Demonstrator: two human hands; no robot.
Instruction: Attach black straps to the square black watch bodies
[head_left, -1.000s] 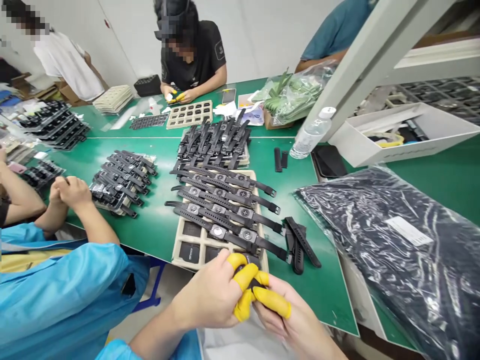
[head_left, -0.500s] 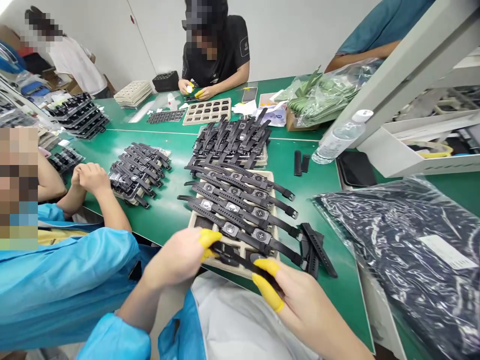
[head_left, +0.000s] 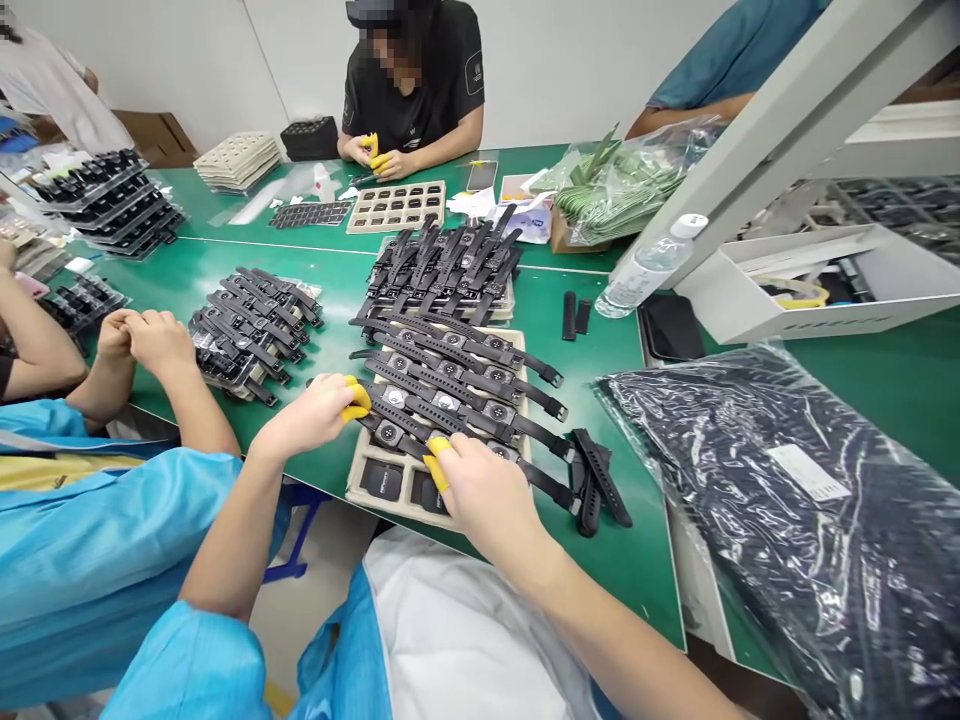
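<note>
A smartwatch (head_left: pixel 388 434) with black straps lies face down at the left of the front watch row, over the beige tray (head_left: pixel 358 495). My left hand (head_left: pixel 311 415), in yellow finger cots, pinches its left strap. At its other strap, my right hand (head_left: pixel 484 490) is closed, also with yellow cots, and partly covers the tray. Rows of similar watches (head_left: pixel 450 370) rest behind, back sensors up, straps reaching past the tray edges. In the front pockets sit dark square watch bodies (head_left: pixel 381 480) without visible straps.
Loose black straps (head_left: pixel 596 480) lie right of the tray. Stacked watch trays (head_left: pixel 442 265) stand behind, another stack (head_left: pixel 255 330) to the left. A bagged dark bundle (head_left: pixel 780 500), a water bottle (head_left: pixel 652 265) and a white box (head_left: pixel 817 285) are at right. Co-workers sit left and opposite.
Both hands have moved away from me with the watch, from in front of the tray to its left front cells. The watch now lies in the row. The whole view has shifted slightly.
</note>
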